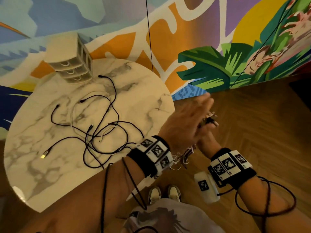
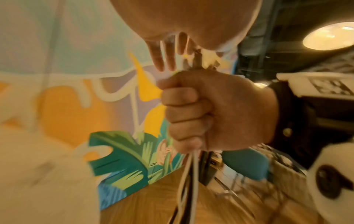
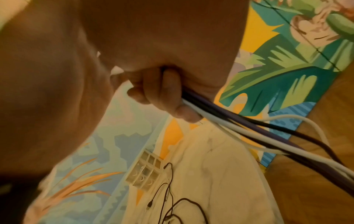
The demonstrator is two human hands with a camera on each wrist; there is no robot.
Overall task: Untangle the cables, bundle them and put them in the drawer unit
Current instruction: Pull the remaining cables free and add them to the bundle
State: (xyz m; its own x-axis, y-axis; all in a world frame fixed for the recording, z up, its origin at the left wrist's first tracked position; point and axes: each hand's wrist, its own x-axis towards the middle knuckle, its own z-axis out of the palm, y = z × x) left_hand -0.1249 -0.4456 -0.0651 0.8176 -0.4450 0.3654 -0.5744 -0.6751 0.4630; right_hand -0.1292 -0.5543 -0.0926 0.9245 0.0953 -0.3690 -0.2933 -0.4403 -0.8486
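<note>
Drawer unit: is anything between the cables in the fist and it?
The tangled black and white cables lie on the round marble table before the beige three-drawer unit, whose drawers look closed; the right hand grips the held bundle.

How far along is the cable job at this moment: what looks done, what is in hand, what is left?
Early stage. Done: nothing stowed; all three drawers of the drawer unit look shut. In hand: the right hand grips a bunch of black and white cables in its fist, while the left hand is open over their plug ends. Left: the tangled cables on the marble table, bundling, stowing.
</note>
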